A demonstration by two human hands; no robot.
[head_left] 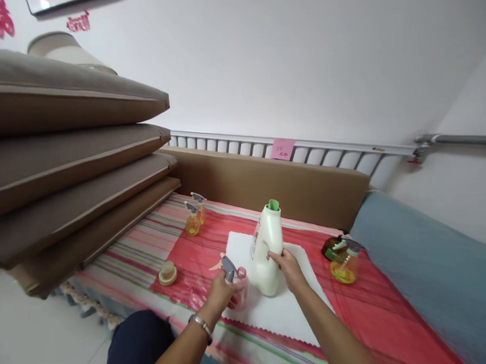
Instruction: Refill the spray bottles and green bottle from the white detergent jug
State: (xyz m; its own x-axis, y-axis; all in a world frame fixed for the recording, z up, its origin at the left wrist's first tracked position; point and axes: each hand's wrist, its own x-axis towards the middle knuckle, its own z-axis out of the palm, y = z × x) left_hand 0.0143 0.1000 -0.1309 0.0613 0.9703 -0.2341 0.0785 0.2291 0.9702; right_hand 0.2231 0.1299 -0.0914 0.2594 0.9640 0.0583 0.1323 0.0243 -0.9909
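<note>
My right hand (pixel 287 266) is closed round the handle of a large pale green detergent jug (pixel 268 251). The jug is uncapped, with a green pouring spout (pixel 273 205) in its mouth. It leans slightly over a white cloth (pixel 240 244). My left hand (pixel 221 292) is closed on a grey trigger spray head (pixel 228 267), which is off its bottle. Against that hand is a clear pink bottle (pixel 242 295) with an open neck; some left fingers seem to touch it. A round cream cap (pixel 167 273) lies to the left.
Two spray bottles with yellow liquid (pixel 192 224) stand back left. At the right are another yellow spray bottle (pixel 345 268) and a dark brown bottle (pixel 332 248). Stacked cushions (pixel 74 153) rise at the left. A long brown cushion (pixel 263 181) lines the back before a radiator.
</note>
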